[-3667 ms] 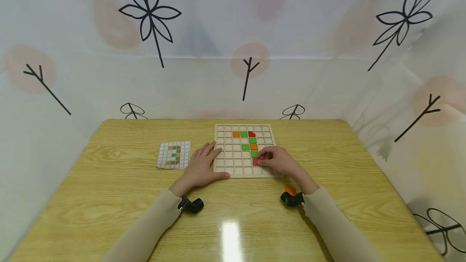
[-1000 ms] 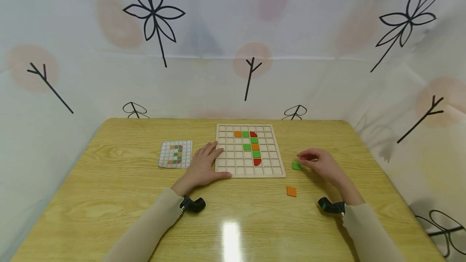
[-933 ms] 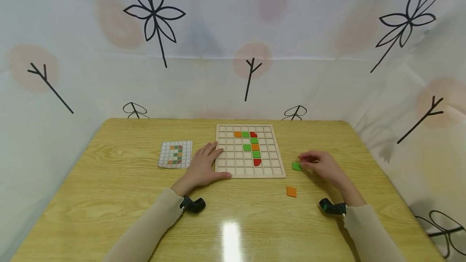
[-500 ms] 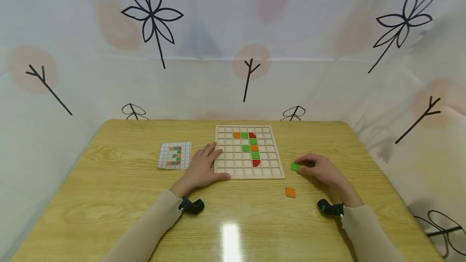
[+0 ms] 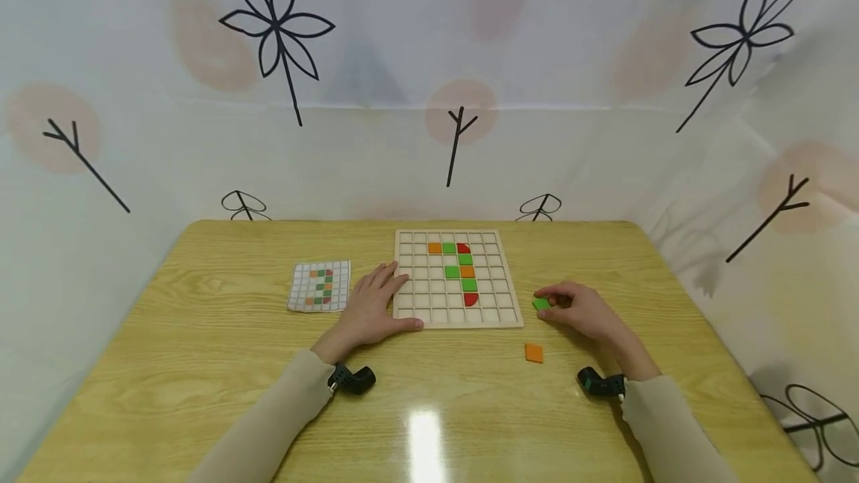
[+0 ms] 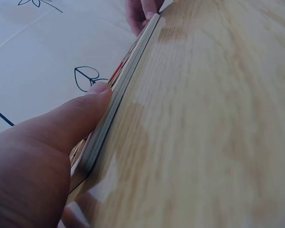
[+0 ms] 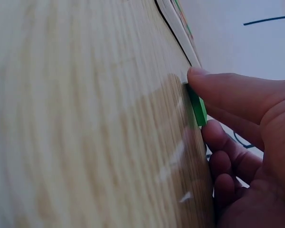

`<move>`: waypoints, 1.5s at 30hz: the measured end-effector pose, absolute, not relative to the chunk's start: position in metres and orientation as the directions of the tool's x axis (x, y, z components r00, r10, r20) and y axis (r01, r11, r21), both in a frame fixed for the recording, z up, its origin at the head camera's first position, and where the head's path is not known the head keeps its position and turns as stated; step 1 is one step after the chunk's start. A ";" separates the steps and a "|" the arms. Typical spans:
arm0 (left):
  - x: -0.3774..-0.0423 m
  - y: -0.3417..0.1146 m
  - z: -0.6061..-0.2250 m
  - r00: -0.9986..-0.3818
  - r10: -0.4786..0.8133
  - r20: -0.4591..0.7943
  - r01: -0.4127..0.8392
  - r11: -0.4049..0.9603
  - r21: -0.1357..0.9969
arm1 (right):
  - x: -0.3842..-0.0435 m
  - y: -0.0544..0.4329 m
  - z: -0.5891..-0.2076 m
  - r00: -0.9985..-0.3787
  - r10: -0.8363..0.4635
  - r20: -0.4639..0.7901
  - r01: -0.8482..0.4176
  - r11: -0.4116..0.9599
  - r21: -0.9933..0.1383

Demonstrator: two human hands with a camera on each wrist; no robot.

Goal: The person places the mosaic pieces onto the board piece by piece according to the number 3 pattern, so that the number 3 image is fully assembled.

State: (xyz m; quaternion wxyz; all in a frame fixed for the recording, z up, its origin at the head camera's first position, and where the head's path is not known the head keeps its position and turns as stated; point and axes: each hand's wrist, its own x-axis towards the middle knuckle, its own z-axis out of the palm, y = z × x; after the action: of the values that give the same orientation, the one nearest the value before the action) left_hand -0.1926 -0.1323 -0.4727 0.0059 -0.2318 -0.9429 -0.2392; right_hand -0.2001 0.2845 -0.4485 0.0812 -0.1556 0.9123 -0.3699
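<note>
A square wooden grid board (image 5: 417,317) lies on the table, with green, orange and red tiles set in some of its cells. My left hand (image 5: 368,309) rests along its left edge with fingers spread, the thumb on the near left corner. In the left wrist view the thumb (image 6: 92,107) lies over the board's rim. To the right of the board, my right hand (image 5: 584,313) pinches a green square tile (image 5: 540,304) between thumb and forefinger, at the tabletop. The right wrist view shows the green tile (image 7: 197,107) close to the wood, under the thumb.
An orange square tile (image 5: 534,352) lies loose on the table (image 5: 429,386), nearer than the green one. Left of the board is a paper card (image 5: 302,302) printed with a coloured grid pattern. A white patterned cloth (image 5: 376,162) hangs behind the table.
The right hand set a red rounded tile in the board, left it, and moved right to the green tile. Its thumb and forefinger have closed about that tile. The left hand stayed put.
</note>
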 end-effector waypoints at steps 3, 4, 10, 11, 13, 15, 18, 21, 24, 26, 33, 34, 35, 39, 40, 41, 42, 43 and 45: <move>-0.192 -0.133 -0.474 -0.892 0.436 0.121 0.440 0.777 0.450 | -0.200 0.284 -0.449 -0.938 -0.344 -0.040 -0.218 0.677 -0.703; -0.192 -0.133 -0.474 -0.892 0.436 0.120 0.441 0.776 0.451 | -0.199 0.284 -0.449 -0.939 -0.340 -0.044 -0.213 0.679 -0.703; -0.191 -0.133 -0.475 -0.892 0.438 0.112 0.439 0.779 0.447 | -0.196 0.284 -0.449 -0.942 -0.331 -0.059 -0.190 0.669 -0.719; -0.191 -0.133 -0.475 -0.892 0.438 0.110 0.438 0.781 0.445 | -0.196 0.284 -0.450 -0.943 -0.329 -0.059 -0.187 0.667 -0.721; -0.191 -0.133 -0.474 -0.894 0.436 0.106 0.435 0.782 0.447 | -0.196 0.284 -0.450 -0.944 -0.325 -0.058 -0.184 0.663 -0.726; -0.191 -0.133 -0.474 -0.894 0.435 0.110 0.435 0.781 0.448 | -0.195 0.285 -0.451 -0.946 -0.320 -0.055 -0.182 0.661 -0.728; -0.191 -0.132 -0.475 -0.895 0.433 0.112 0.434 0.782 0.446 | -0.196 0.285 -0.452 -0.949 -0.310 -0.054 -0.175 0.662 -0.728; -0.191 -0.132 -0.475 -0.895 0.433 0.104 0.432 0.787 0.441 | -0.195 0.286 -0.452 -0.952 -0.303 -0.049 -0.176 0.670 -0.721; -0.191 -0.131 -0.475 -0.895 0.435 0.099 0.431 0.785 0.445 | -0.195 0.286 -0.451 -0.955 -0.294 -0.043 -0.178 0.681 -0.710; -0.191 -0.131 -0.475 -0.895 0.434 0.099 0.430 0.785 0.445 | -0.195 0.286 -0.449 -0.959 -0.280 -0.047 -0.166 0.685 -0.709; -0.191 -0.131 -0.473 -0.899 0.428 0.094 0.422 0.788 0.449 | -0.195 0.284 -0.446 -0.955 -0.289 -0.066 -0.157 0.680 -0.716; -0.191 -0.131 -0.473 -0.899 0.427 0.094 0.421 0.788 0.449 | -0.195 0.284 -0.446 -0.954 -0.291 -0.068 -0.155 0.678 -0.719; -0.191 -0.131 -0.472 -0.899 0.427 0.096 0.422 0.787 0.449 | -0.195 0.283 -0.446 -0.955 -0.289 -0.069 -0.153 0.678 -0.719; -0.190 -0.132 -0.471 -0.898 0.426 0.106 0.425 0.785 0.450 | -0.196 0.281 -0.445 -0.957 -0.286 -0.054 -0.166 0.687 -0.708; -0.190 -0.132 -0.471 -0.899 0.425 0.104 0.424 0.786 0.449 | -0.196 0.280 -0.445 -0.957 -0.285 -0.048 -0.170 0.690 -0.704; -0.190 -0.132 -0.470 -0.900 0.424 0.104 0.423 0.788 0.448 | -0.196 0.280 -0.445 -0.958 -0.284 -0.041 -0.175 0.692 -0.700; -0.191 -0.132 -0.471 -0.900 0.423 0.108 0.424 0.787 0.448 | -0.197 0.279 -0.444 -0.958 -0.284 -0.037 -0.179 0.693 -0.698; -0.191 -0.132 -0.470 -0.900 0.422 0.106 0.422 0.787 0.449 | -0.197 0.279 -0.444 -0.958 -0.284 -0.032 -0.183 0.696 -0.694; -0.191 -0.132 -0.470 -0.900 0.423 0.107 0.423 0.787 0.449 | -0.197 0.278 -0.444 -0.958 -0.285 -0.024 -0.191 0.698 -0.690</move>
State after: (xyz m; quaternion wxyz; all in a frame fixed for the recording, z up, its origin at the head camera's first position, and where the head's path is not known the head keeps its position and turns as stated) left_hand -0.1913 -0.1319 -0.4703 0.0002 -0.2238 -0.9452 -0.2376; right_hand -0.1973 0.2776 -0.4437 0.0646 -0.1294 0.9192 -0.3662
